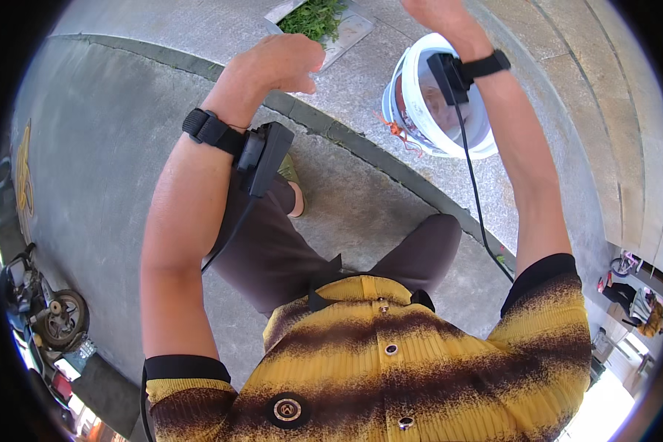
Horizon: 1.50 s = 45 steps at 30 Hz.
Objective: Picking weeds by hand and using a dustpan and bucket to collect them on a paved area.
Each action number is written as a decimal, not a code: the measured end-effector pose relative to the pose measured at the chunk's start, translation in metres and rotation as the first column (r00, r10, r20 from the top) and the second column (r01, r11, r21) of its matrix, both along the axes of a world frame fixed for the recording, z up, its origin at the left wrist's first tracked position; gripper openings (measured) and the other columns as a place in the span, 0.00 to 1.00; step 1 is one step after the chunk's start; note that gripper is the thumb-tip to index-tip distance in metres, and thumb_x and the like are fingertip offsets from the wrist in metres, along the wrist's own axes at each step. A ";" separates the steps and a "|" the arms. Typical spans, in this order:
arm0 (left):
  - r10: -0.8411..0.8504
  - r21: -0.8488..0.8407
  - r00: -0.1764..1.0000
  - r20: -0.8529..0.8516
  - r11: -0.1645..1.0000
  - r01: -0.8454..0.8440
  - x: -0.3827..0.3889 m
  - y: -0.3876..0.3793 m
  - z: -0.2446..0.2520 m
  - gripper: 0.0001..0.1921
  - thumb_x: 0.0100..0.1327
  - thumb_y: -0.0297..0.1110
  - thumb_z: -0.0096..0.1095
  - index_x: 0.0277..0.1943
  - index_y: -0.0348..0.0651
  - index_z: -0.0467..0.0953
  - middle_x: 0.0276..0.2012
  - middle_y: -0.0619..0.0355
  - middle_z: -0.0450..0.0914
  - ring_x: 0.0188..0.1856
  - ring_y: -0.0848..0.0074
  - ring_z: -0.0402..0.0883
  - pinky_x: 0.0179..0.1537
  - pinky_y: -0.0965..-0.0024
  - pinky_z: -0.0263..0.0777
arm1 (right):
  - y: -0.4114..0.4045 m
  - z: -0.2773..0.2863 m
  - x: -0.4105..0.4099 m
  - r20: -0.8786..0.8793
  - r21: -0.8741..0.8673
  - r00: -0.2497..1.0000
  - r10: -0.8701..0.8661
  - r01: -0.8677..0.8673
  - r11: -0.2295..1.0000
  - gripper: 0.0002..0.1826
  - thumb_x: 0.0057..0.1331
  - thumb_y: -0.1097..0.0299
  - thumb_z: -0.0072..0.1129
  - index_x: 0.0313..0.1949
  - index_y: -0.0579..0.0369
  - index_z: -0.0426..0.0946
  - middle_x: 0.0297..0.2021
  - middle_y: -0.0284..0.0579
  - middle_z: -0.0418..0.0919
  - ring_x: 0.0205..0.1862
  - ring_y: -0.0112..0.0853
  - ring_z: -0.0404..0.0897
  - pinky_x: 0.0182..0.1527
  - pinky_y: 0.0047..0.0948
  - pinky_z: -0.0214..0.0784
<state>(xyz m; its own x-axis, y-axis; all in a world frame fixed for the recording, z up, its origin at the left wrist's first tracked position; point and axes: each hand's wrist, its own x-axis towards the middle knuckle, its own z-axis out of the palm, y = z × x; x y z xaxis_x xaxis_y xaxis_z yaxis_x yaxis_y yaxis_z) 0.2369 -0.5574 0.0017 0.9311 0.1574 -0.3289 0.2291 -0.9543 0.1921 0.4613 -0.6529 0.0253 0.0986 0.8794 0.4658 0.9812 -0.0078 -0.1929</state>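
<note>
My left hand (287, 63) is loosely curled, its thumb a little apart from its fingers and nothing visible in it. Just beyond it lie green leafy cuttings (312, 21) in a shallow metal tray (351, 33). My right hand (439, 14) reaches past the top edge of the view, so its fingers are hidden. Below it on the concrete stands a whitish plastic bucket (411, 110) with orange string (398, 132) tied at its side and something brownish inside, not clear. Black devices with cables are strapped to both wrists.
A low concrete edge (331, 132) runs diagonally between my legs and the bucket. Pale steps or slabs (591, 110) curve along the right. A motorcycle (61, 317) stands at the far left. Another person (624, 295) and a small bicycle (623, 265) are at the far right.
</note>
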 end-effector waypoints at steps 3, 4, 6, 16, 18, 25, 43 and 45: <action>0.031 -0.006 0.998 -0.051 0.999 -0.032 -0.021 -0.001 0.006 0.16 0.47 0.37 0.64 0.40 0.41 0.74 0.37 0.49 0.77 0.42 0.57 0.75 0.41 0.59 0.68 | -0.042 -0.052 -0.070 -0.368 -0.020 0.921 0.125 -0.143 0.990 0.06 0.58 0.66 0.51 0.29 0.55 0.73 0.26 0.48 0.76 0.29 0.43 0.77 0.33 0.37 0.69; 0.039 -0.006 0.996 -0.083 0.999 -0.040 -0.027 -0.003 0.008 0.16 0.48 0.36 0.64 0.40 0.41 0.74 0.37 0.49 0.77 0.42 0.57 0.75 0.42 0.59 0.68 | -0.064 -0.079 -0.092 -0.504 -0.152 0.858 0.098 -0.200 0.968 0.05 0.57 0.68 0.51 0.29 0.55 0.73 0.26 0.49 0.76 0.28 0.44 0.77 0.33 0.38 0.69; 0.032 0.005 0.997 -0.077 0.999 -0.032 -0.025 -0.011 0.017 0.15 0.49 0.36 0.64 0.40 0.41 0.74 0.36 0.49 0.77 0.42 0.57 0.75 0.42 0.59 0.68 | -0.109 -0.161 -0.113 -0.526 -0.525 0.844 -0.101 -0.228 0.820 0.07 0.54 0.66 0.54 0.28 0.55 0.74 0.24 0.50 0.77 0.27 0.43 0.77 0.33 0.37 0.69; 0.131 -0.041 0.991 -0.011 0.990 -0.132 -0.069 -0.033 0.024 0.15 0.49 0.32 0.62 0.41 0.39 0.72 0.39 0.51 0.76 0.42 0.57 0.74 0.43 0.59 0.68 | -0.095 -0.309 -0.146 -0.251 -0.839 0.840 -0.480 0.058 0.541 0.22 0.59 0.50 0.50 0.32 0.59 0.77 0.33 0.54 0.78 0.39 0.46 0.78 0.41 0.42 0.70; 0.147 -0.050 0.989 0.028 0.988 -0.146 -0.081 -0.033 0.022 0.15 0.48 0.32 0.63 0.40 0.40 0.73 0.37 0.51 0.77 0.42 0.57 0.75 0.42 0.58 0.68 | -0.085 -0.313 -0.149 -0.243 -0.840 0.870 -0.429 0.032 0.541 0.21 0.59 0.50 0.49 0.32 0.59 0.78 0.33 0.54 0.79 0.39 0.46 0.78 0.41 0.42 0.70; 0.170 -0.039 0.985 0.036 0.985 -0.168 -0.087 -0.034 0.025 0.16 0.46 0.29 0.64 0.40 0.41 0.73 0.38 0.52 0.77 0.42 0.57 0.75 0.43 0.59 0.69 | -0.090 -0.337 -0.144 -0.257 -0.719 0.946 -0.200 -0.048 0.693 0.16 0.59 0.59 0.46 0.28 0.59 0.76 0.27 0.54 0.78 0.34 0.46 0.78 0.37 0.45 0.70; 0.110 -0.036 0.993 0.043 0.993 -0.109 -0.066 -0.027 0.018 0.21 0.47 0.30 0.64 0.47 0.43 0.70 0.43 0.51 0.77 0.46 0.58 0.74 0.45 0.60 0.68 | -0.152 -0.347 -0.163 -0.398 -0.761 0.622 -0.675 0.187 0.621 0.16 0.60 0.53 0.47 0.35 0.53 0.73 0.33 0.57 0.77 0.39 0.49 0.77 0.41 0.45 0.68; 0.105 -0.033 0.992 0.064 0.994 -0.103 -0.065 -0.028 0.019 0.20 0.47 0.30 0.64 0.46 0.42 0.71 0.41 0.50 0.77 0.46 0.58 0.74 0.46 0.60 0.68 | -0.138 -0.338 -0.153 -0.315 -0.796 0.668 -0.675 0.202 0.571 0.18 0.60 0.52 0.48 0.36 0.55 0.74 0.34 0.56 0.78 0.40 0.48 0.77 0.42 0.44 0.69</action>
<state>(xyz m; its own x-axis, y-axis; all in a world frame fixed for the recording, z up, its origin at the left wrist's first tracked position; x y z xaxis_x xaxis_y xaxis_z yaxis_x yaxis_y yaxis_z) 0.1720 -0.5857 0.0206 0.9299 0.2455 -0.2740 0.3128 -0.9196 0.2377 0.3082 -0.7911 -0.3130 0.5770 0.6535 -0.4899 0.5155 -0.7566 -0.4022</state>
